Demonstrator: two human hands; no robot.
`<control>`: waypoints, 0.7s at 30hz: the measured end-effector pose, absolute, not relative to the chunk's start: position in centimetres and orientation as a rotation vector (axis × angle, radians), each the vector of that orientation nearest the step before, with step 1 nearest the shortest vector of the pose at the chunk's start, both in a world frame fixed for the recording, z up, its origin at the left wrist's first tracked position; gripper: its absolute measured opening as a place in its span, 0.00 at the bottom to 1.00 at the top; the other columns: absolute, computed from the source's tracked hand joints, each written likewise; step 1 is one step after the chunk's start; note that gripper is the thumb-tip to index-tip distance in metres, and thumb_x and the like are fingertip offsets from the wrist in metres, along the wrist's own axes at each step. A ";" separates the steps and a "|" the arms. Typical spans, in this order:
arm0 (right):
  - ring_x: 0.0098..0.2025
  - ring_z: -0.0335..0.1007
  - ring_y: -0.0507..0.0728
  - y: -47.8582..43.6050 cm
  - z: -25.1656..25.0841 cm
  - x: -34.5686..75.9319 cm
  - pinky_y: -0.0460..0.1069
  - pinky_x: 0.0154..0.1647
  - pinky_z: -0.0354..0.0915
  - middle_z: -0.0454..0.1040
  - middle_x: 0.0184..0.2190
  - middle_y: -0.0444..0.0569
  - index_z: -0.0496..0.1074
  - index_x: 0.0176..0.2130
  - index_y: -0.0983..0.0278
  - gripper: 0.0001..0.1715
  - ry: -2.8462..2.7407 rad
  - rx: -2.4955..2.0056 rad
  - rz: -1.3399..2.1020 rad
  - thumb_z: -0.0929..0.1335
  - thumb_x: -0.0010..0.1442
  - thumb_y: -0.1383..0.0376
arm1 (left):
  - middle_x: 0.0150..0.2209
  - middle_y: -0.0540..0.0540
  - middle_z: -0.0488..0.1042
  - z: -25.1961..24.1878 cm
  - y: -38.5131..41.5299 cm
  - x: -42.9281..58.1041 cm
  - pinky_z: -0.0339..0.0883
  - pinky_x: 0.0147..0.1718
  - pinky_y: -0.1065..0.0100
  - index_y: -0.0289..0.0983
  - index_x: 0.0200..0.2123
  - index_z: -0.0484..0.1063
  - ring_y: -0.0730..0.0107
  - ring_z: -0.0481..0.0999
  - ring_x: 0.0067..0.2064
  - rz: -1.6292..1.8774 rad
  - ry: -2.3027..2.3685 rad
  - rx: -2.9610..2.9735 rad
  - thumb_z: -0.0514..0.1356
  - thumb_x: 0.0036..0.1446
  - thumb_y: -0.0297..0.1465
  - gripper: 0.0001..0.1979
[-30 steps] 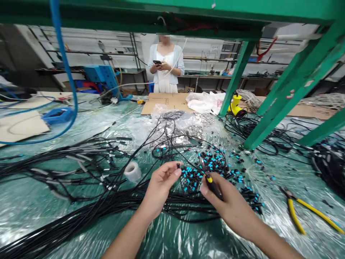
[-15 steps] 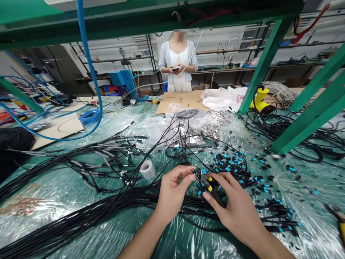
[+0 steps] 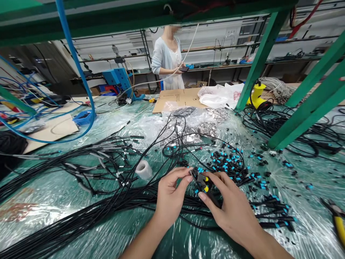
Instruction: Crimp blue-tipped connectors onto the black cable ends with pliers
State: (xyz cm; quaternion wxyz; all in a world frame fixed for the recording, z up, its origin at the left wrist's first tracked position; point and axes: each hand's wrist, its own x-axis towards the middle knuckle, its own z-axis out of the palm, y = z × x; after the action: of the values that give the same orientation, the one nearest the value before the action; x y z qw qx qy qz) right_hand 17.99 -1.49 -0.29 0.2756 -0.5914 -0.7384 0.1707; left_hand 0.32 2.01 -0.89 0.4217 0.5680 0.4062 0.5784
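My right hand [image 3: 233,207] is closed around cutting pliers [image 3: 200,179] with black and yellow handles, their jaws pointing left. My left hand [image 3: 171,192] pinches a small dark piece [image 3: 192,173] between thumb and forefinger, right at the plier jaws. Its exact kind is too small to make out, and the fingertips partly cover it. Under both hands runs a thick bundle of black cables [image 3: 115,205]. Just beyond the pliers lies a heap of small black parts with blue bits [image 3: 229,162].
A white roll [image 3: 143,169] stands left of my hands. Bags of small metal parts [image 3: 185,133] lie farther back. Another pair of pliers [image 3: 336,216] rests at the right edge. Green posts [image 3: 258,57] rise on the right; a blue hose [image 3: 72,46] hangs at left. A person [image 3: 167,57] stands opposite.
The view has shifted slightly, so the bench appears a little farther left. Both hands keep their grips, with the pliers still at the small piece. The person opposite has turned sideways.
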 end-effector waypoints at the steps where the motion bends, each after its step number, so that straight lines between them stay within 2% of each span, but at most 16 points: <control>1: 0.47 0.69 0.61 -1.5 -0.2 18.0 0.56 0.47 0.67 0.68 0.48 0.51 0.62 0.58 0.54 0.25 -1.988 -1.590 0.464 0.63 0.64 0.52 | 0.40 0.46 0.79 -0.9 2.0 0.4 0.69 0.46 0.65 0.42 0.37 0.81 0.63 0.76 0.44 1.456 1.019 1.423 0.64 0.57 0.28 0.07; 9: 0.40 0.74 0.60 -1.3 -0.2 17.9 0.54 0.40 0.69 0.72 0.48 0.50 0.66 0.56 0.55 0.24 -1.984 -1.623 0.488 0.63 0.64 0.51 | 0.39 0.47 0.79 -0.8 1.8 0.7 0.68 0.45 0.68 0.42 0.37 0.81 0.66 0.76 0.43 1.479 1.022 1.377 0.63 0.57 0.27 0.07; 13: 0.42 0.74 0.61 -1.3 -0.2 17.7 0.54 0.40 0.68 0.73 0.48 0.51 0.68 0.55 0.57 0.24 -1.989 -1.605 0.520 0.63 0.64 0.51 | 0.39 0.49 0.78 -0.8 1.9 0.7 0.68 0.45 0.70 0.43 0.38 0.80 0.68 0.76 0.43 1.499 1.014 1.367 0.63 0.58 0.27 0.07; 19: 0.32 0.72 0.58 -1.0 -0.4 17.5 0.52 0.34 0.67 0.75 0.36 0.47 0.71 0.49 0.56 0.20 -1.970 -1.539 0.572 0.63 0.64 0.51 | 0.38 0.50 0.78 -0.9 2.3 0.7 0.68 0.42 0.73 0.43 0.38 0.80 0.71 0.76 0.41 1.539 1.017 1.368 0.63 0.58 0.27 0.07; 21: 0.31 0.72 0.57 -1.1 -0.3 17.6 0.52 0.34 0.67 0.74 0.35 0.46 0.71 0.49 0.56 0.19 -1.966 -1.546 0.589 0.63 0.64 0.51 | 0.38 0.50 0.79 -1.0 2.3 0.7 0.68 0.43 0.73 0.43 0.38 0.80 0.71 0.76 0.41 1.544 1.015 1.360 0.63 0.58 0.27 0.07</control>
State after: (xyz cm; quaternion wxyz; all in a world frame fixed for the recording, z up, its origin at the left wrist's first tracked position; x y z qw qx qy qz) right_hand 17.65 -1.06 -0.26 0.2820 -0.5772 -0.7342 0.2197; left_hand 0.73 2.34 -0.95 0.4112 0.5403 0.4035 0.6134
